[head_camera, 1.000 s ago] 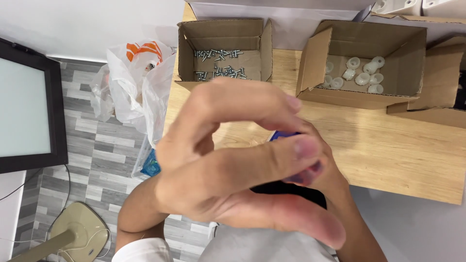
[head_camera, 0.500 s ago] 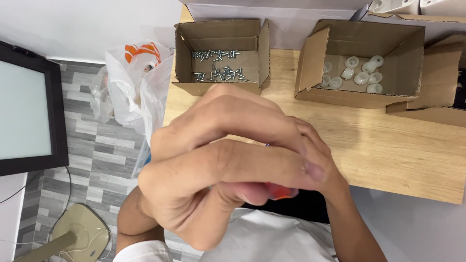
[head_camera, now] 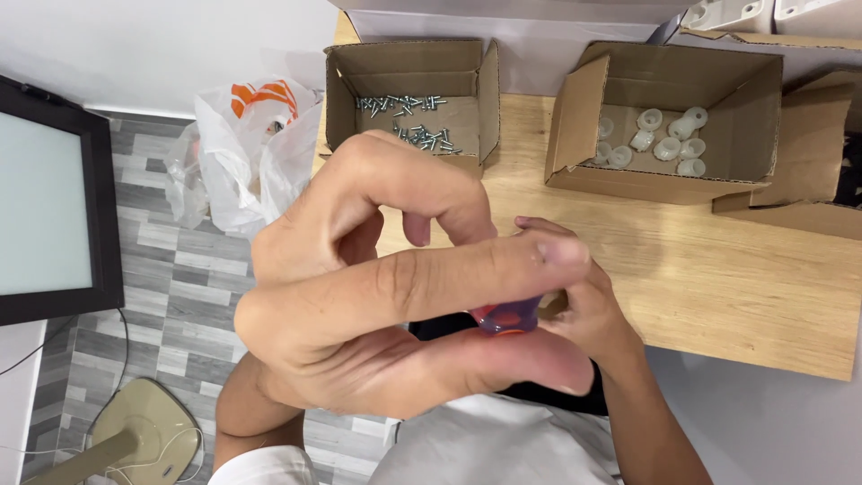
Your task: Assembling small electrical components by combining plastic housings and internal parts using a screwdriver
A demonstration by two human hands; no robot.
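Spanning wooden table (head_camera: 718, 269), cardboard boxes (head_camera: 409, 90), grey floor (head_camera: 171, 269)

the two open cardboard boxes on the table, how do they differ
The left box holds loose metal screws; the right box holds small white plastic parts. The left box is narrower, the right box wider with a side flap standing up. Both are brown, open and on the wooden table.

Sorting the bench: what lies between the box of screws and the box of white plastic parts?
In the head view, only bare wooden tabletop lies between the box of screws and the box of white plastic parts.
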